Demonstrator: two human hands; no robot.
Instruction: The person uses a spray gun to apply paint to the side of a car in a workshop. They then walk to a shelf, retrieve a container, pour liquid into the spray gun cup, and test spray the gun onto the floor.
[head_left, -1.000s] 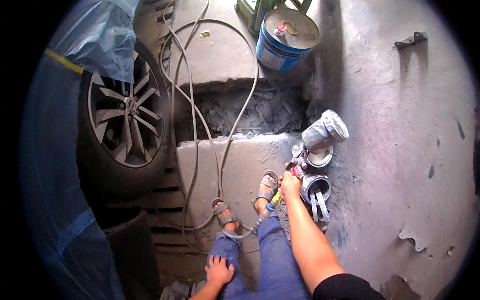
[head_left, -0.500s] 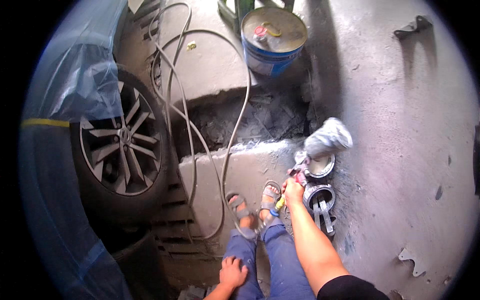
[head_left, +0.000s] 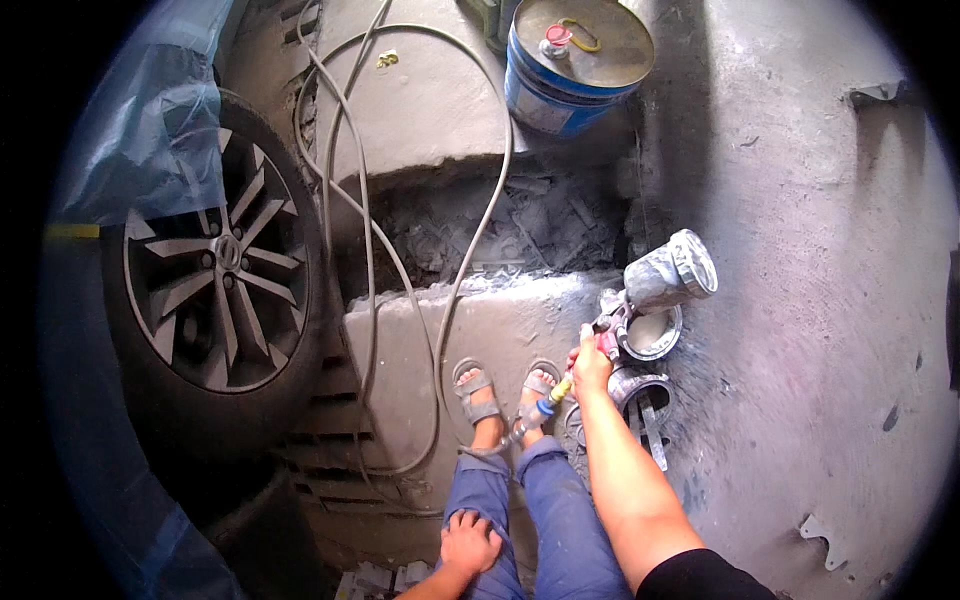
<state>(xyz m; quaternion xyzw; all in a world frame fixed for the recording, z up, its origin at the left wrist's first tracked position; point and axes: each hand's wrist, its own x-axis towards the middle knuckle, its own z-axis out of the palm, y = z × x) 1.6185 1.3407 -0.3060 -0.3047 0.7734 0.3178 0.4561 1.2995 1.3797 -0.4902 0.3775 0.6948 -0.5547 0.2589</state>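
My right hand (head_left: 591, 368) is wrapped round the handle of a spray gun (head_left: 660, 282), whose paint-smeared cup tilts up to the right. A yellow and blue coupling (head_left: 548, 400) joins the handle's lower end to a hose. Under the gun, an open can (head_left: 654, 336) holds pale liquid. Nearer to me is another open can (head_left: 628, 380) with flat strips (head_left: 651, 425) standing in it, partly covered by my forearm. My left hand (head_left: 470, 543) lies on my left trouser leg, fingers spread and holding nothing.
A long hose (head_left: 507, 150) loops over the ground. Ahead, a rubble-filled pit (head_left: 500, 225) lies before a blue-sided drum (head_left: 580, 70). To the left is a car wheel (head_left: 225, 255) under plastic sheeting (head_left: 150, 150). A flat metal bracket (head_left: 820, 540) sits at the lower right.
The view has shifted slightly, with the wheel farther left and the drum farther right. The spray gun, blurred before, now shows sharply, still over the cans. My left hand stays on my leg.
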